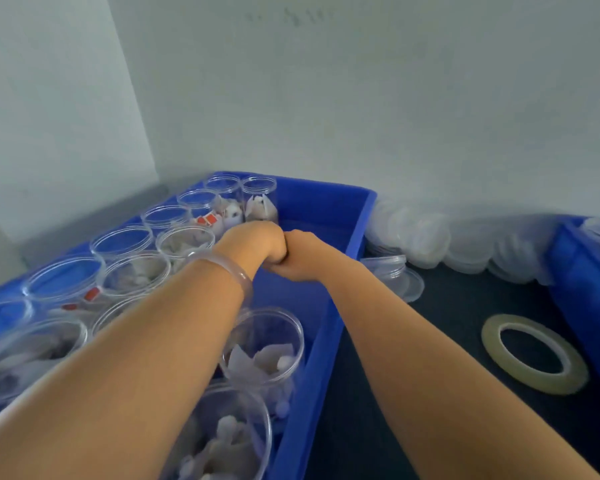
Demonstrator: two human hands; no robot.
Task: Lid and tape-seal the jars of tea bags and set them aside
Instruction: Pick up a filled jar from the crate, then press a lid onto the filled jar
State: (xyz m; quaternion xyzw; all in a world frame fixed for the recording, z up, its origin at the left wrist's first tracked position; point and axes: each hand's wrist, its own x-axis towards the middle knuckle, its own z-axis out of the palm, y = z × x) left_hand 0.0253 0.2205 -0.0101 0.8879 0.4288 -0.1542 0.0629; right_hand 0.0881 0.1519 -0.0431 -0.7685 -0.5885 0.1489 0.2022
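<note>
A tape roll (541, 382) is lying lower right; forearms (153, 341) are covering clear, unlidded jars (267, 355); left hand (257, 242) and right hand (303, 256) are touching, grip hidden.

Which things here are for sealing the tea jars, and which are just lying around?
For the job: jars of tea bags in the blue crate; pile of clear lids; tape roll.
Lying about: bracelet on the left wrist; second blue crate at right, use unclear.

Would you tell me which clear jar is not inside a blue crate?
The jar lying on the dark table just right of the crate; all the others stand inside it.
</note>
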